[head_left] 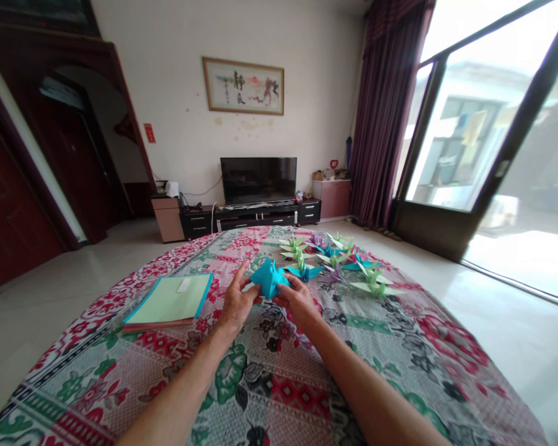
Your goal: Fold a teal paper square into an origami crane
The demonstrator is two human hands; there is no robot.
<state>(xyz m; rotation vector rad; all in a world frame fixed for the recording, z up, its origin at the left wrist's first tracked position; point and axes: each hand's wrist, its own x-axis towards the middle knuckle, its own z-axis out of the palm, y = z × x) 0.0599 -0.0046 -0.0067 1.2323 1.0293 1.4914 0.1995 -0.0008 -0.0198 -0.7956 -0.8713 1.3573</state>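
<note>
A blue origami crane (270,279) is held up over the table between both of my hands. My left hand (237,298) grips its left side, thumb low and index finger stretched up behind the paper. On the other side my right hand (300,298) pinches the crane's right edge between thumb and fingers. Just beyond my right hand stands another blue crane (304,271), part of a cluster of green, blue and purple folded cranes. A light green crane (374,283) sits at the cluster's near right.
Left of my hands lies a stack of coloured paper (167,300), light green on top, with a small white piece (183,285) on it. A patterned cloth (279,396) covers the round table. Beyond it, a television (258,179) stands on a low cabinet.
</note>
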